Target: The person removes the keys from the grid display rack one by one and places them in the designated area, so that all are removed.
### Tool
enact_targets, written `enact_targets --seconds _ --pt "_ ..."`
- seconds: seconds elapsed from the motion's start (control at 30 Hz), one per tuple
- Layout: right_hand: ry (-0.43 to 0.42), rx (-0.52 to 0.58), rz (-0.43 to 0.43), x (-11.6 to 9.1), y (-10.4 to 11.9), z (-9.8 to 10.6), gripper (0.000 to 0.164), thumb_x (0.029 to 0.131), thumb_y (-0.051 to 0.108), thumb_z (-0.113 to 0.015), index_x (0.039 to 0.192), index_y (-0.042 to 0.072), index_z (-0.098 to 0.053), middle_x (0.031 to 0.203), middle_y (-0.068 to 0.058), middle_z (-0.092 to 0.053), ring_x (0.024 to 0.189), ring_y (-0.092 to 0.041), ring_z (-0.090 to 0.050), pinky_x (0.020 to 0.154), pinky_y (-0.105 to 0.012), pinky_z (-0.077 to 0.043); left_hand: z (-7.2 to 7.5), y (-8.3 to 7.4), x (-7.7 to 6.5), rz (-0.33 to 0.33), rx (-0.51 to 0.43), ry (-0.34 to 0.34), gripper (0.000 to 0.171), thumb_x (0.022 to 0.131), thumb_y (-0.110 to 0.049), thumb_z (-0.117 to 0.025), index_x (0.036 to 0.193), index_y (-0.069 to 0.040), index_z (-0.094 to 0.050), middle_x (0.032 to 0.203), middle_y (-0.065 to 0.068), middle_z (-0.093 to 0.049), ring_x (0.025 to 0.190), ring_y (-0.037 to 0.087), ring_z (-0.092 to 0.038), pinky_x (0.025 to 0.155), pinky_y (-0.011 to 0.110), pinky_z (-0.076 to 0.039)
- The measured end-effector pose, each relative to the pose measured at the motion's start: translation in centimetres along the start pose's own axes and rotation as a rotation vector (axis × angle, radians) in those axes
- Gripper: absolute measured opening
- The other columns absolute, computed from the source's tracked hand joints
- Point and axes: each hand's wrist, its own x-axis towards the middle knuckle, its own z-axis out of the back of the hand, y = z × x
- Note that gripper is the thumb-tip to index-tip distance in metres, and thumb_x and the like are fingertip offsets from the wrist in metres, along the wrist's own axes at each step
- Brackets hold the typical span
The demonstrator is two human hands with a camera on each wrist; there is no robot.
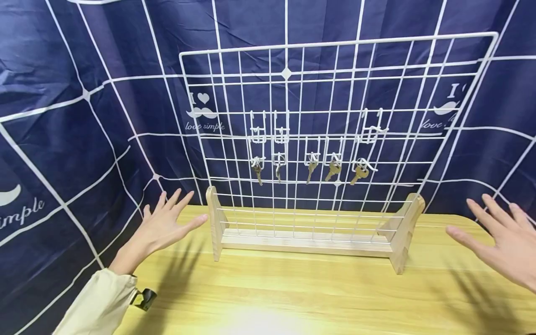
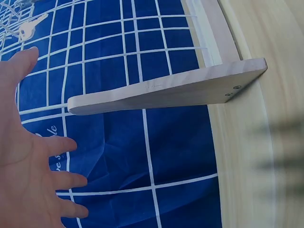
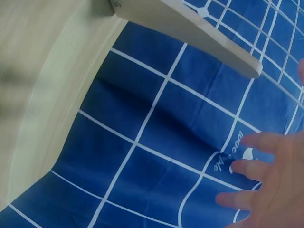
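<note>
A white wire grid rack (image 1: 335, 44) stands upright on the table between my hands, on a wooden base (image 1: 310, 246). Several keys hang in a row from white hooks on its wires, among them a dark key (image 1: 257, 172) at the left and a brass key (image 1: 360, 173) at the right. Above them, hooks (image 1: 258, 138) hang with no key on them. My left hand (image 1: 167, 228) is held in the air beside the left wooden foot (image 1: 215, 223), fingers spread. On the far right my right hand (image 1: 502, 237) hovers likewise, apart from the right foot (image 1: 407, 232). Both hands hold nothing.
Behind the rack and along the left hangs a dark blue curtain (image 1: 125, 107) with white lines and lettering. The light wooden tabletop (image 1: 251, 284) reaches forward from the rack, with a bright glare near its front. A black wrist strap (image 1: 144, 299) sits at my left sleeve.
</note>
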Motion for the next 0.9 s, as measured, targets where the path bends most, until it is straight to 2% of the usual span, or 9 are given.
enact_targets --seconds 0.3,0.53,0.67,0.77,0.9 --pt "0.006 0.020 -0.010 0.2 1.0 0.0 0.089 0.088 0.046 -0.062 0.154 0.008 -0.015 0.159 -0.018 0.004 0.140 -0.043 0.022 0.098 -0.069 0.028 -0.3 -0.1 0.5 -0.006 -0.036 -0.040 0.093 0.086 -0.070 -0.047 0.152 -0.007 -0.028 0.155 0.025 -0.020 0.140 0.053 -0.009 0.105 0.076 0.000" --pt "-0.026 0.012 -0.006 0.4 2.0 0.2 0.087 0.088 0.047 -0.062 0.154 0.010 -0.018 0.161 -0.013 0.002 0.143 -0.043 0.013 0.103 -0.072 0.019 -0.2 -0.3 0.9 -0.011 -0.061 -0.083 0.094 0.086 -0.067 -0.052 0.151 -0.003 -0.028 0.155 0.024 -0.024 0.142 0.049 -0.013 0.108 0.073 -0.006" --pt "-0.019 0.027 0.007 0.5 2.5 0.1 0.085 0.089 0.045 -0.061 0.153 0.006 -0.021 0.161 -0.013 0.001 0.144 -0.043 0.009 0.103 -0.072 0.019 -0.4 -0.5 1.1 -0.027 -0.092 -0.117 0.094 0.086 -0.063 -0.055 0.149 0.001 -0.027 0.153 0.024 -0.028 0.141 0.047 -0.017 0.110 0.069 -0.009" --pt "-0.003 0.041 0.012 0.7 2.9 0.0 0.084 0.090 0.044 -0.061 0.152 0.003 -0.022 0.160 -0.015 0.001 0.144 -0.042 0.010 0.103 -0.070 0.023 -0.5 -0.5 1.2 -0.025 -0.113 -0.144 0.093 0.086 -0.060 -0.057 0.148 0.004 -0.028 0.152 0.026 -0.030 0.140 0.047 -0.021 0.112 0.065 -0.016" --pt "-0.008 0.078 0.018 0.8 3.8 0.0 0.081 0.092 0.042 -0.060 0.150 -0.001 -0.023 0.160 -0.018 -0.002 0.145 -0.039 0.009 0.106 -0.067 0.020 -0.5 -0.6 1.4 -0.028 -0.138 -0.198 0.090 0.087 -0.056 -0.060 0.146 0.005 -0.032 0.148 0.029 -0.034 0.136 0.047 -0.030 0.110 0.060 -0.028"
